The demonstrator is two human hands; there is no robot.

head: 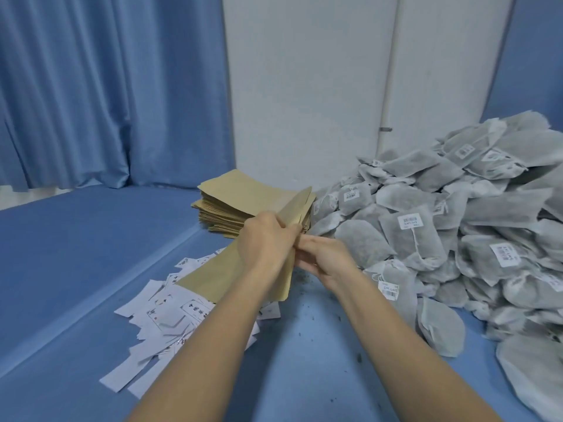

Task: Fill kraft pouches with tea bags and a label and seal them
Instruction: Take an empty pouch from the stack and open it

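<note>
Kraft pouch (213,278) gripped between left hand (265,242) and right hand (323,258)

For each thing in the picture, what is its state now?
Kraft pouch: held up between both hands.
Left hand: grips the pouch.
Right hand: fingers at the pouch.
Pouch stack: flat, piled.
Tea bags: loose heap.
Labels: scattered.

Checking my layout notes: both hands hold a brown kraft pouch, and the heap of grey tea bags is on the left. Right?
Not quite: the head view shows the heap of grey tea bags on the right. Both hands, left hand and right hand, do hold the brown kraft pouch.
</note>
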